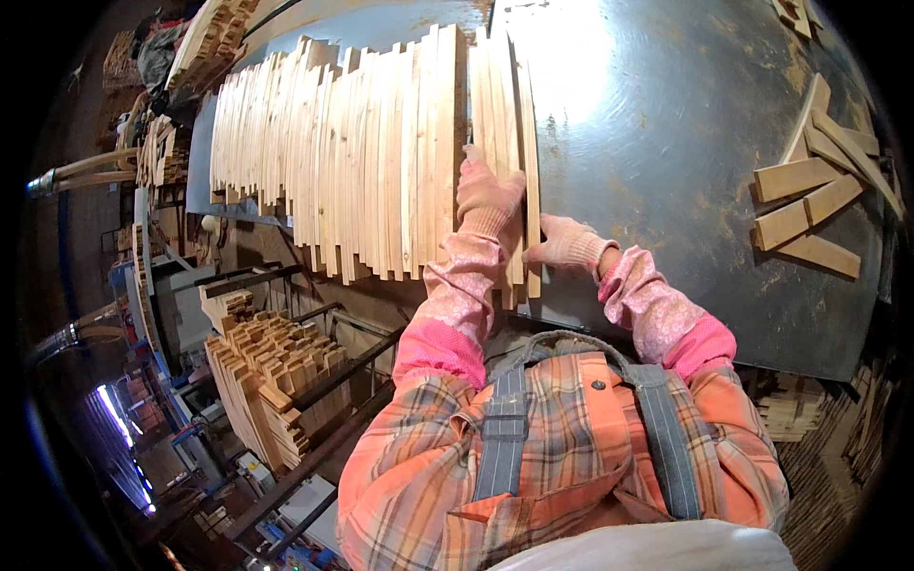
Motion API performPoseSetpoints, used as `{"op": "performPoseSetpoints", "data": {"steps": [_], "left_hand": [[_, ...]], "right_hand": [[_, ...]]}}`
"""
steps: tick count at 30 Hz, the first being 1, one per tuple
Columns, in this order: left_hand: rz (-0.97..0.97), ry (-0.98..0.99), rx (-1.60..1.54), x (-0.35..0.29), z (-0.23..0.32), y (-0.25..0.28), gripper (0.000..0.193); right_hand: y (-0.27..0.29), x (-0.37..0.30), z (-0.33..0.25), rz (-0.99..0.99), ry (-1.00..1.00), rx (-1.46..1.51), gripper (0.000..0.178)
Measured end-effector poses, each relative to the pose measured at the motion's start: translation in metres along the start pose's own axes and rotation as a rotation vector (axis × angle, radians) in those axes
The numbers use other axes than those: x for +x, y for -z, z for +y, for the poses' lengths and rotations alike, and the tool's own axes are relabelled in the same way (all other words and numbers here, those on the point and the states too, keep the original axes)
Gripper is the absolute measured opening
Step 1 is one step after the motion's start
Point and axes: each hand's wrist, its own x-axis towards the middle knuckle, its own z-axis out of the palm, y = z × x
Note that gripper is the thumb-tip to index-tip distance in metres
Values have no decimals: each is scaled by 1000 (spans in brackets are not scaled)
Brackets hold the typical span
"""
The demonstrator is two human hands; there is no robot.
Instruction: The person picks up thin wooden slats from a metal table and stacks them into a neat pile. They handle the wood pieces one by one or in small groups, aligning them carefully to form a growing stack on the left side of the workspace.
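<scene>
A long row of pale wooden strips (pixel 371 162) lies side by side on the dark metal table, its ends uneven. Just right of it, past a narrow gap, is a smaller bunch of wooden strips (pixel 494 95). My left hand (pixel 489 195), in a pale knit glove, closes over this bunch from above, its fingers down at the gap and its thumb to the right. A single strip (pixel 528 143) stands slightly apart along the bunch's right side. My right hand (pixel 568 244), gloved too, rests against that strip near its close end, thumb and fingers apart.
Several short wooden offcuts (pixel 809 205) lie in a loose pile on the right of the metal table (pixel 657 190). A stack of wooden pieces (pixel 271 381) stands below the table at the left, beside dark metal rails (pixel 347 381). More timber (pixel 209 43) is piled at the far left.
</scene>
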Motion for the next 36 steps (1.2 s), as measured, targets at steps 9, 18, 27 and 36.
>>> {"op": "performPoseSetpoints", "data": {"steps": [9,18,27,36], "left_hand": [[141,-305,239,-4,-17,-6,80],[197,-648,-79,47,91,-17,72],[30,-1020,-92,58,455,-137,77],[-200,-1156,168,55,663,-309,90]], "right_hand": [[-31,81,12,17,145,-156,49],[100,-49,168,912,96,255,38],[215,-240,418,1643,-723,362,70],[290,-202,507,1638,-1001,192,77]]}}
